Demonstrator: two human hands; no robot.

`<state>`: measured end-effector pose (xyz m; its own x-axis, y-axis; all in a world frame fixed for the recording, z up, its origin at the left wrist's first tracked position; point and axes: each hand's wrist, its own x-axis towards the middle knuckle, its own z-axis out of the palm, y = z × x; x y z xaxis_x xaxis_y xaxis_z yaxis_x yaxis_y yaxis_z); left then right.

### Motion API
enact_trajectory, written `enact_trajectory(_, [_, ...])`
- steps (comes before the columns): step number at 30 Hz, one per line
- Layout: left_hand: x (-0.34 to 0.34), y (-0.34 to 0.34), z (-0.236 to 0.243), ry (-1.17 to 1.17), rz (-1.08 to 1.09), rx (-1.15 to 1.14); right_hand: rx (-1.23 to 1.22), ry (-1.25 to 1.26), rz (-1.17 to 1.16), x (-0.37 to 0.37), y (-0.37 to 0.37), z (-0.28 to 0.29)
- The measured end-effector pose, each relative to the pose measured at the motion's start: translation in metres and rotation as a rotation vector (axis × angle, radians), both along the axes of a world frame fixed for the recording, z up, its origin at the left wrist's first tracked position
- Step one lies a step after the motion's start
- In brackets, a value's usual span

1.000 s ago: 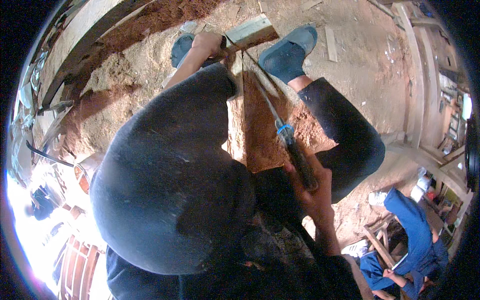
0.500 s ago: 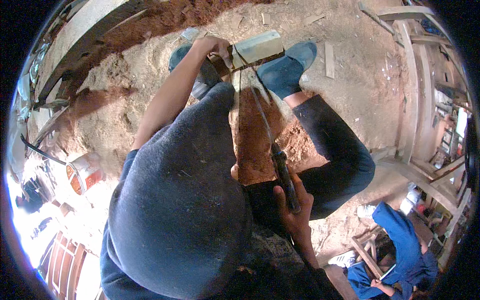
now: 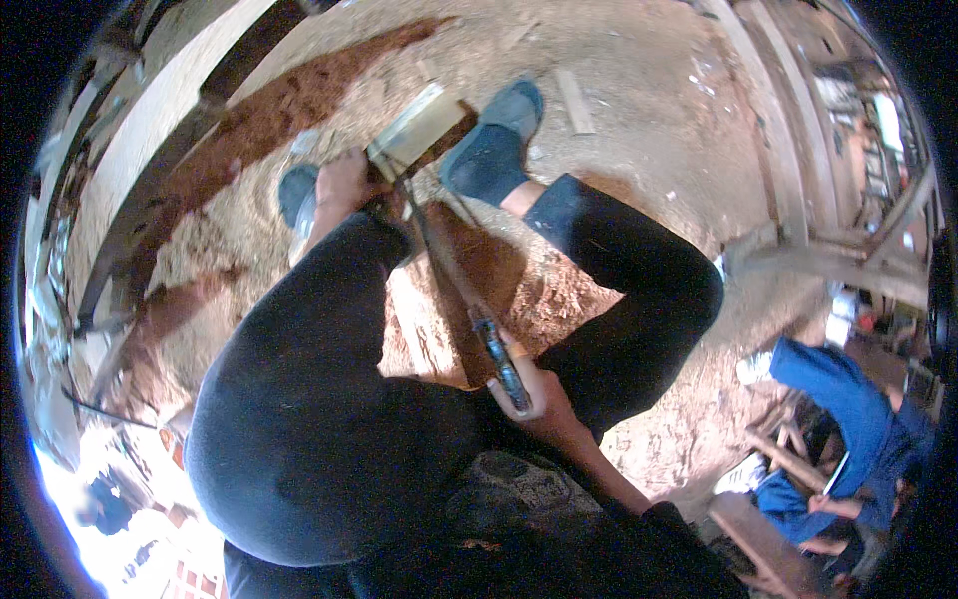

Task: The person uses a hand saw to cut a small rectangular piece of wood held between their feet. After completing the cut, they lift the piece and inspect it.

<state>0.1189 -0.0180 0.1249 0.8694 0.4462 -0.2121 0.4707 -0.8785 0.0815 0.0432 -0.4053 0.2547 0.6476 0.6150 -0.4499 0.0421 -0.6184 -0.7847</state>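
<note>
Looking down in the head view, the person's right hand [image 3: 544, 404] is closed around the dark, blue-marked handle [image 3: 502, 364] of a long-bladed tool [image 3: 446, 252]. The blade slants up and leftward between the bent legs, its far end reaching the left part of a pale wooden block [image 3: 417, 130]; whether it touches there is unclear. The block lies aslant between the two feet, just beside the right shoe [image 3: 489, 150]. At its left end is the left hand [image 3: 346, 183], blurred, so I cannot tell how tightly its fingers close. A flat wood strip [image 3: 574, 102] lies beyond on the ground [image 3: 639, 120]. At lower right sits a co-worker in blue [image 3: 833, 399].
</note>
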Motion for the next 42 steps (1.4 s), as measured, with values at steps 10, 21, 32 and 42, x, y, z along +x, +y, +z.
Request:
enact_trajectory(10, [0.0,0.003,-0.024,0.014,0.06,0.02,-0.078,-0.025,-0.039,-0.02,-0.011,-0.046])
enact_trajectory(21, [-0.005,0.005,-0.03,0.0,0.051,0.035,0.018,-0.029,-0.067,-0.016,-0.006,-0.053])
enact_trajectory(32, [-0.005,0.008,-0.036,0.001,0.046,0.028,-0.018,0.0,-0.023,-0.01,0.002,-0.048])
enact_trajectory(42, [-0.003,0.011,-0.035,-0.004,0.041,0.024,-0.002,0.029,-0.027,-0.006,0.002,-0.051])
